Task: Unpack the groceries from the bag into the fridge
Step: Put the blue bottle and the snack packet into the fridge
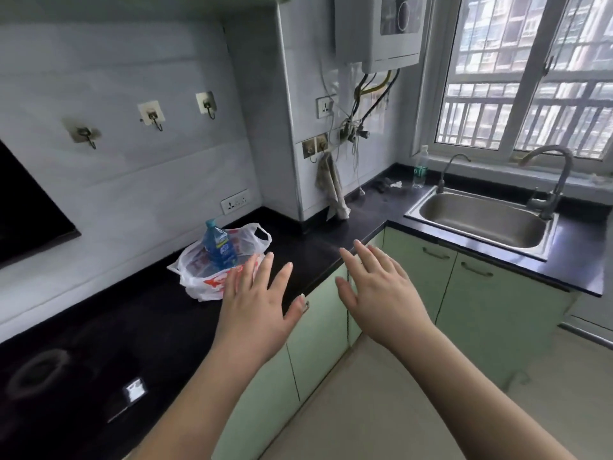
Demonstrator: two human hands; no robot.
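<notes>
A white plastic grocery bag (pixel 202 280) with red print lies on the black countertop (pixel 139 313) near the wall. A blue bottle (pixel 217 247) stands upright inside it, its cap poking out of the bag's mouth. My left hand (pixel 257 293) is stretched out flat with fingers apart, its fingertips over the bag's near right side. My right hand (pixel 381 287) hovers to the right, over the counter's front edge, fingers spread and holding nothing. No fridge is in view.
A steel sink (pixel 482 220) with a tall faucet (pixel 554 180) sits at the right under the window. A clear water bottle (pixel 420 167) stands in the corner, a cloth (pixel 333 190) hangs from a hook, and green cabinet doors (pixel 464 293) run below the counter.
</notes>
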